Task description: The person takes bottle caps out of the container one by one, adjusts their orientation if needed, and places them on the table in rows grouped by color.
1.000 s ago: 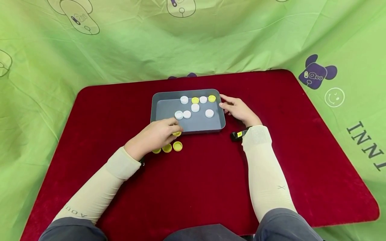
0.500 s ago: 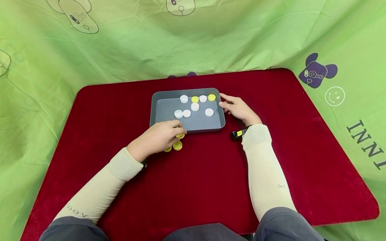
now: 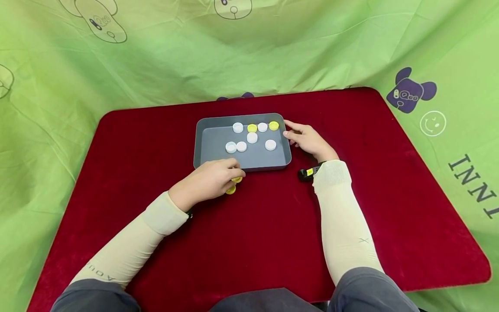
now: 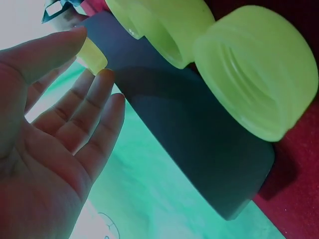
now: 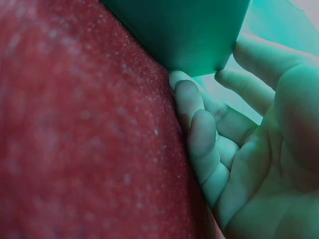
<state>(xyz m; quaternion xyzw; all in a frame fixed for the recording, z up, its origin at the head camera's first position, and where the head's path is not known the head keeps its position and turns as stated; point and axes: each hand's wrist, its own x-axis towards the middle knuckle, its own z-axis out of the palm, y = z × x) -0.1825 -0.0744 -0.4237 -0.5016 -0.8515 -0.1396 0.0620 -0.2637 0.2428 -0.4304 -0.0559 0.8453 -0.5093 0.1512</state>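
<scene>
Between thumb and fingertips my left hand (image 3: 210, 181) pinches a yellow bottle cap (image 3: 237, 179), just outside the front wall of a grey rectangular tray (image 3: 212, 147). That same yellow cap (image 4: 93, 56) shows at the fingertips in the left wrist view. On the cloth below lies another yellow cap (image 3: 231, 190), partly covered by the hand. Large in the left wrist view is an upturned threaded yellow cap (image 4: 259, 74) beside other yellow caps. My right hand (image 3: 309, 141) touches the tray's right wall with thumb and finger; in its wrist view, other fingers curl low by the tray corner (image 5: 199, 55).
Inside the tray are several white caps (image 3: 270, 145) and two yellow caps (image 3: 252, 128). A dark red cloth (image 3: 249, 242) covers the table. Green printed fabric (image 3: 163, 56) hangs behind and at both sides. A black wrist camera (image 3: 305, 174) sits under the right wrist.
My left hand has shifted right and slightly nearer, carrying the yellow cap along the tray's front. It now hides loose yellow caps seen earlier. The right hand and tray stay put.
</scene>
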